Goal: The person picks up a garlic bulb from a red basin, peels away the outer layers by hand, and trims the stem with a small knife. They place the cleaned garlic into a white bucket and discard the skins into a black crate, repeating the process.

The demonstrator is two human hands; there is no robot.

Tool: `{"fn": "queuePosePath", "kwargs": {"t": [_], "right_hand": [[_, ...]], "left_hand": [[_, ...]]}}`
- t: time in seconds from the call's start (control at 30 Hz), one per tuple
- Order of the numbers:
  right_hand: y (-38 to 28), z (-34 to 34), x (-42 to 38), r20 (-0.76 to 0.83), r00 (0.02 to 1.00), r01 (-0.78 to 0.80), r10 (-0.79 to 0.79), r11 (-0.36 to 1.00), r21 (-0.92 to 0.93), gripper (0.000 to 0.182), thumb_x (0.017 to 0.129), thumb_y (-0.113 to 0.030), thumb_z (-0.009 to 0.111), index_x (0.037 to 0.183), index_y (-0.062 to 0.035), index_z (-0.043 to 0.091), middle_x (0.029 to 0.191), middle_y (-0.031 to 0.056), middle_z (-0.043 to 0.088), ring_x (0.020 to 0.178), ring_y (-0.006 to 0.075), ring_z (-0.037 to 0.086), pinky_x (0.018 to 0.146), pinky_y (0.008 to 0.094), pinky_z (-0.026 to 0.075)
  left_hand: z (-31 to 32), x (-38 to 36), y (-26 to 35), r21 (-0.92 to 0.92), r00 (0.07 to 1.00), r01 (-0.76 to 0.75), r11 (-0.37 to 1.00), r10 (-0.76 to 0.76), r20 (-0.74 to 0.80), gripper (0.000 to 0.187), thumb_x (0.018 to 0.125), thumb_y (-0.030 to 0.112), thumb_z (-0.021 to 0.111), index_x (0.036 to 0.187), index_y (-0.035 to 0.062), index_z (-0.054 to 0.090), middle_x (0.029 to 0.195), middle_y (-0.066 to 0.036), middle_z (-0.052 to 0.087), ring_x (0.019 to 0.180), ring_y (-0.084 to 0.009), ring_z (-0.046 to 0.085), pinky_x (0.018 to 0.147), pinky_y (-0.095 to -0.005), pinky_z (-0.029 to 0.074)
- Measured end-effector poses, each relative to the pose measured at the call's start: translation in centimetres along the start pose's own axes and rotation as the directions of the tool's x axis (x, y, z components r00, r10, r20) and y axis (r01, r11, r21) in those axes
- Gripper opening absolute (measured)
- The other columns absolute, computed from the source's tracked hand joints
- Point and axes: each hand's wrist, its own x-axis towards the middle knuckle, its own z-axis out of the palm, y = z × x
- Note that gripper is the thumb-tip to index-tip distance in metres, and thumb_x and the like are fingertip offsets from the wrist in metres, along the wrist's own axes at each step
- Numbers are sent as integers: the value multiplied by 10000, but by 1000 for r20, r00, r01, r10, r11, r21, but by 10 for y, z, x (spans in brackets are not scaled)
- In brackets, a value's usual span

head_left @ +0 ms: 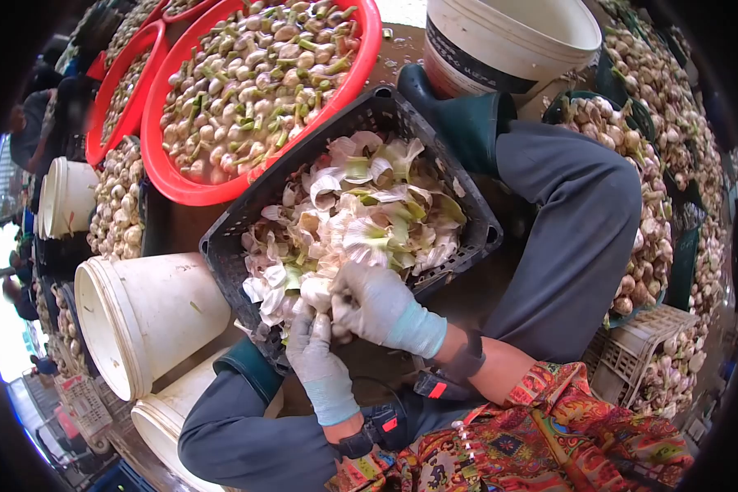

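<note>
Both hands wear pale gloves with light blue cuffs and meet over the near edge of a black plastic crate (477, 238). A garlic bulb (316, 293) is held by my left hand (312, 348), its fingers closed round the underside. My right hand (377, 307) is beside the bulb with curled fingers; what is between them, if anything, is hidden. Loose garlic skins and leafy peels (377, 205) fill the crate, which lies between my legs.
A red tub (369, 49) of garlic bulbs stands at the upper left, with another red tub (98, 123) beyond. White buckets (172, 299) lie at the left; a large one (508, 49) is at the top. Garlic heaps (648, 213) and a beige crate (644, 336) are at the right.
</note>
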Motion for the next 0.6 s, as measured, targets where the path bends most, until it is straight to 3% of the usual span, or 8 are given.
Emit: {"fn": "queuePosePath", "kwargs": {"t": [0.03,0.1,0.17,0.37,0.5,0.53,0.57,0.6], "right_hand": [[5,-1,5,-91,996,7,3,994,108,115,811,-119,603,841,-16,559,689,117,583,603,200,570,570,343,465],[21,-9,24,-298,948,-72,112,988,140,165,829,-143,606,858,14,562,728,182,612,657,272,613,617,378,487],[26,-24,35,-394,885,-191,248,965,177,150,855,-118,572,885,29,567,732,180,616,653,253,603,626,362,481],[31,-16,11,-199,980,-37,8,989,-142,246,782,-162,600,982,-20,575,807,228,625,810,376,622,712,435,485],[33,-16,11,-99,991,-104,85,974,-199,206,846,-202,580,941,-21,558,782,228,621,760,402,609,679,456,480],[26,-18,11,-90,991,-114,97,972,-204,209,860,-218,575,930,-21,558,778,228,619,760,407,606,676,457,479],[20,-21,9,-90,989,-136,119,968,-211,217,875,-234,570,919,-22,557,773,229,617,760,411,602,674,458,477],[21,-19,9,-123,990,-101,74,968,-231,220,868,-242,585,902,-25,563,760,227,614,751,417,598,676,458,477]], "left_hand": [[-8,0,-2,-13,1000,-9,1000,8,-10,422,912,115,548,1290,-51,463,986,-99,640,682,-108,603,586,-234,502],[-23,-5,-5,-324,980,193,926,-167,108,388,900,113,579,1244,-44,495,942,-108,641,622,-108,577,546,-238,481],[-31,-8,-3,-428,979,194,883,-144,145,369,893,139,601,1209,-31,511,890,-108,632,619,-128,577,545,-259,484],[-27,-11,9,-636,978,156,755,-27,207,295,937,129,527,1199,-4,502,895,-76,594,696,-144,528,596,-271,439],[-61,10,39,-766,995,82,637,-90,31,273,934,113,523,1187,15,497,898,-66,589,677,-136,523,604,-289,441],[-76,23,62,-802,998,57,595,-1,70,279,927,96,526,1187,-3,496,893,-67,592,670,-121,533,605,-276,471],[-97,38,83,-792,996,-90,604,39,-83,279,921,90,531,1170,-32,508,880,-68,591,664,-116,539,620,-268,513],[-108,51,111,-825,961,-183,534,274,-36,304,915,108,542,1175,-49,516,910,-91,612,716,-138,585,656,-259,544]]}}
